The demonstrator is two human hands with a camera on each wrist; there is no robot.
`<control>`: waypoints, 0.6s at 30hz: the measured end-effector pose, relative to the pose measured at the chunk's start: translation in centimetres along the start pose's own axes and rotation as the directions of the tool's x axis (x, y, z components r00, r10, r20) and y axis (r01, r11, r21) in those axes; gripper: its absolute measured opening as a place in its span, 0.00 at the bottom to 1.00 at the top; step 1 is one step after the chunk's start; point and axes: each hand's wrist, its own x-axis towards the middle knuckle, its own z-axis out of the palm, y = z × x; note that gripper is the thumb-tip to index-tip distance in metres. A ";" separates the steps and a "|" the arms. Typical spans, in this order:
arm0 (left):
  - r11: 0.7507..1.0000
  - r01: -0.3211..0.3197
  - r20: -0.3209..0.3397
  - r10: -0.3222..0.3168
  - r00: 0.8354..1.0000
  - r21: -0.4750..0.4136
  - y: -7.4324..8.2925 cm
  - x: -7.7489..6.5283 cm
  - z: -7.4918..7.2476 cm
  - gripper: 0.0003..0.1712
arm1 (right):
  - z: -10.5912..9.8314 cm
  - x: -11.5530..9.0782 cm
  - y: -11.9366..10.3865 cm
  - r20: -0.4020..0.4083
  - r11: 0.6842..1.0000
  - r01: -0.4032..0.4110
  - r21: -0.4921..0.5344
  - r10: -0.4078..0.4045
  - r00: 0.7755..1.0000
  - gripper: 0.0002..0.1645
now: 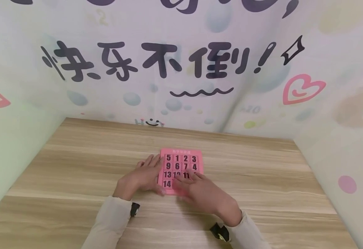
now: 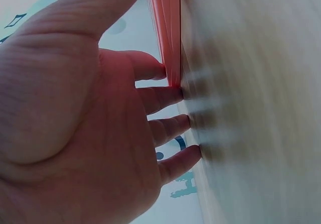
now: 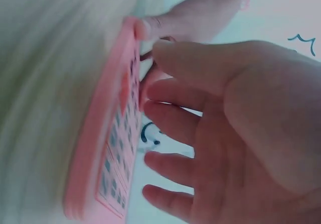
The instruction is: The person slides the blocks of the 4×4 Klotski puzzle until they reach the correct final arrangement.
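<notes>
Pink number puzzle (image 1: 177,166), one, on wooden surface (image 1: 75,173); tile-sliding seemingly in hand.
Head: puzzle flanked on its left by left hand (image 1: 141,178), its lower right covered by right hand (image 1: 204,194). Left wrist: fingers outstretched at puzzle's edge. Right wrist: fingers extended, nothing gripped; a light fingertip push is probably called for.

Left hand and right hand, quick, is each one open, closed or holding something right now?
Left hand: open, against the left edge of the pink sliding number puzzle.
Right hand: open, over the puzzle's near right part.
</notes>
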 end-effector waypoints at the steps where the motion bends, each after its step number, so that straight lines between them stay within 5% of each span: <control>1: 1.000 -0.002 -0.001 0.002 1.000 -0.001 0.0 0.0 0.0 0.69 | 0.2 0.2 -0.2 -0.006 1.000 0.006 -0.011 -0.006 1.000 0.29; 18: 1.000 -0.027 -0.004 0.027 1.000 -0.003 -0.1 -0.1 -0.1 0.68 | 1.6 1.5 -2.0 0.023 0.996 0.018 -0.086 -0.016 1.000 0.29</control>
